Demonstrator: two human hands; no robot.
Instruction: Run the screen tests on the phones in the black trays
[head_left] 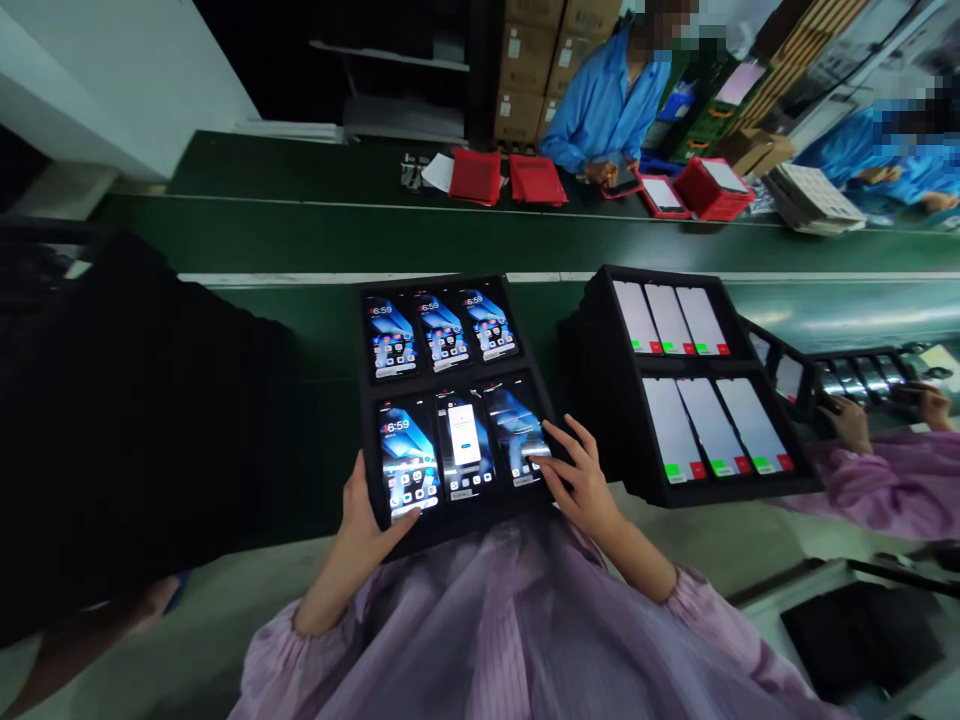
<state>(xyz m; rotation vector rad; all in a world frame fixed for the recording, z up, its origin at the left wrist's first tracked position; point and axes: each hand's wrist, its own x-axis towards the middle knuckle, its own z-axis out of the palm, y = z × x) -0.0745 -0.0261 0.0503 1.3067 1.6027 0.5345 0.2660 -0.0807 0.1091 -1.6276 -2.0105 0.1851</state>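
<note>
A black foam tray [365, 380] with several lit phones lies in front of me, tilted against my lap. My left hand [360, 525] grips its near left corner, thumb resting beside the near left phone [407, 461]. My right hand [577, 475] lies at the tray's right edge with fingers spread, fingertips touching the near right phone [516, 432]. The near middle phone [465, 445] shows a white dialog screen.
A second black tray [615, 400] of phones with pale screens stands stacked to the right. Beyond it a neighbour's hands [851, 420] in lilac sleeves work at another tray. Across the green conveyor [300, 235], people in blue handle red trays [712, 188]. A dark mass [112, 420] fills the left.
</note>
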